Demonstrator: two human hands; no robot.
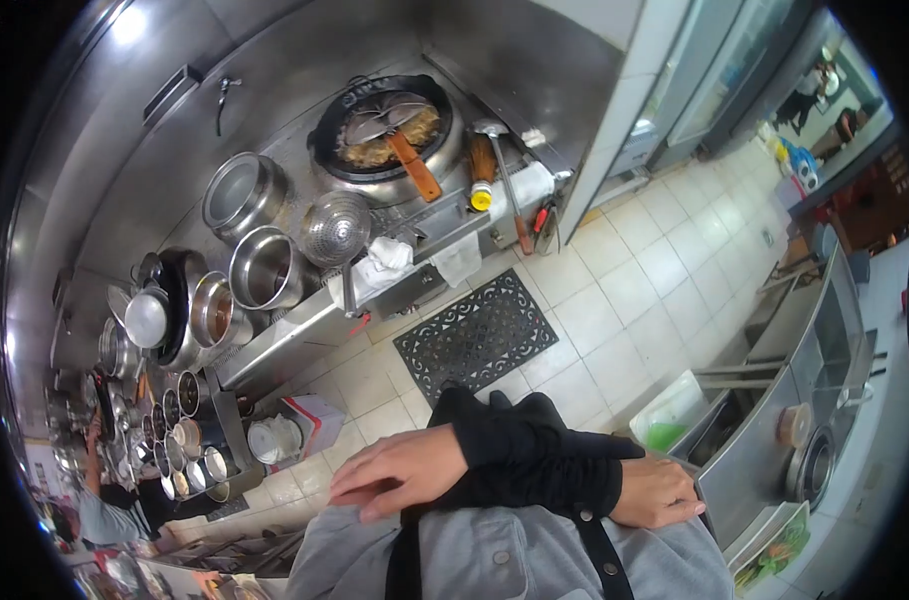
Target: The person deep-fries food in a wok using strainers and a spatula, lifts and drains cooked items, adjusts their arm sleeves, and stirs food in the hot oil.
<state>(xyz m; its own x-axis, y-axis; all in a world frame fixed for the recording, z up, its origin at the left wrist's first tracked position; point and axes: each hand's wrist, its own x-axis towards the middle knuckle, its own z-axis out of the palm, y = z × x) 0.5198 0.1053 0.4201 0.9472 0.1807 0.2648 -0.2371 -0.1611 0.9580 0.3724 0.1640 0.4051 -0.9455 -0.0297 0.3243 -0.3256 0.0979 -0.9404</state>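
Observation:
My forearms, in black sleeve covers, are crossed in front of my grey shirt (514,560). My right hand (399,472) lies at the left of the view. Its fingers stretch loosely over the shirt and it holds nothing. At the right of the view my left hand (659,493) rests on the grey cloth, fingers bent slightly downward, with no object in it. Beyond my hands a large wok (324,135) holds bubbling brownish food. A wire skimmer (382,122) with a wooden handle lies across it.
Pots (264,268) and a perforated ladle (336,228) line the stove. A black mat (474,335) lies on the tiled floor. Seasoning containers (189,435) stand left, near another person (104,515). A steel sink counter (774,400) runs along the right.

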